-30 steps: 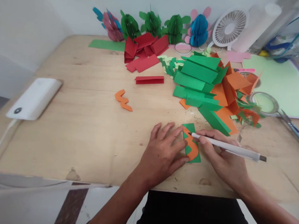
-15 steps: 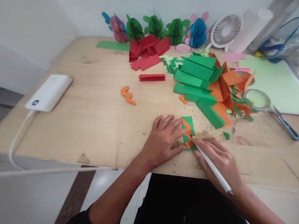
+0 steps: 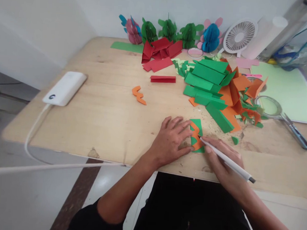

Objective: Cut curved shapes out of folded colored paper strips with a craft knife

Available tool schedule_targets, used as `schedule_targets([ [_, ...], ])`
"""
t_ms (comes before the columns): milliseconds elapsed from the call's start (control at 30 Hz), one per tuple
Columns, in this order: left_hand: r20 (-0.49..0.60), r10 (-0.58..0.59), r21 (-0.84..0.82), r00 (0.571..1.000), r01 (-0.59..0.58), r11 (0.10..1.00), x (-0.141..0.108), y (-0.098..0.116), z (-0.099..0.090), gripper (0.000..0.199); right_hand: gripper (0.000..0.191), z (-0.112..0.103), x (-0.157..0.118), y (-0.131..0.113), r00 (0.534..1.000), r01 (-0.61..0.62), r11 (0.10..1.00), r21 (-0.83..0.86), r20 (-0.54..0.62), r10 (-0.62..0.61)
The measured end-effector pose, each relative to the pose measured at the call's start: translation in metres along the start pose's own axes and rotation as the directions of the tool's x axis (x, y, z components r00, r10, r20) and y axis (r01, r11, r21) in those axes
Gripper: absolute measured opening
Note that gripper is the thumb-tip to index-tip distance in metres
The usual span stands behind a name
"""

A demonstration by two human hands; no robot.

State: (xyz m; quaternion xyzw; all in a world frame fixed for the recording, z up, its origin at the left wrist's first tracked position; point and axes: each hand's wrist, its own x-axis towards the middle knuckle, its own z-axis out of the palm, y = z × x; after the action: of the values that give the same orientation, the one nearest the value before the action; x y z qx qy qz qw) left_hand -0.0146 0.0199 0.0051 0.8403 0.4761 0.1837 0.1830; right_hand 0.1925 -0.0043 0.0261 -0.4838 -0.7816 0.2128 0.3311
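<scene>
My left hand [image 3: 172,138] lies spread on the table, its fingertips pressing an orange wavy paper cutout [image 3: 197,143] down on a green paper piece [image 3: 197,123]. In my right hand [image 3: 224,158] is a white pen [image 3: 230,162], gripped between thumb and fingers. The pen's tip meets the cutout's right edge. Part of both papers is hidden under my left fingers. A second orange wavy cutout [image 3: 139,95] rests alone on the table, farther to the left.
Folded green strips [image 3: 209,72], orange paper [image 3: 232,121] and red folded paper [image 3: 163,79] lie beyond my hands. A cutter [image 3: 296,132] and tape roll [image 3: 269,105] sit right. A white power bank [image 3: 64,88] with a cable is left. Paper figures [image 3: 168,29] and a fan [image 3: 240,37] stand behind.
The pen tip has shifted slightly along the cutout's right edge, and the pen leans lower to the right. My left hand keeps holding the papers. The camera view has turned a little.
</scene>
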Motion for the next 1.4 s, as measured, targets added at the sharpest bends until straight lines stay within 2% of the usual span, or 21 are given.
schedule_targets([
  [367,0.016,-0.005,0.002,1.0,0.005,1.0,0.001,0.001,-0.002,0.038,0.019,0.004,0.004,-0.003,1.0,0.024,0.999,-0.025,0.003,-0.024],
  [733,0.0,0.001,0.008,1.0,-0.001,1.0,0.0,-0.001,-0.002,0.035,0.017,0.006,0.01,-0.006,0.988,-0.151,0.988,-0.018,-0.018,0.151],
  [1400,-0.015,0.016,0.015,1.0,-0.016,1.0,-0.001,0.0,-0.002,0.034,0.017,0.014,0.014,-0.006,0.993,-0.118,0.993,0.017,0.002,0.118],
])
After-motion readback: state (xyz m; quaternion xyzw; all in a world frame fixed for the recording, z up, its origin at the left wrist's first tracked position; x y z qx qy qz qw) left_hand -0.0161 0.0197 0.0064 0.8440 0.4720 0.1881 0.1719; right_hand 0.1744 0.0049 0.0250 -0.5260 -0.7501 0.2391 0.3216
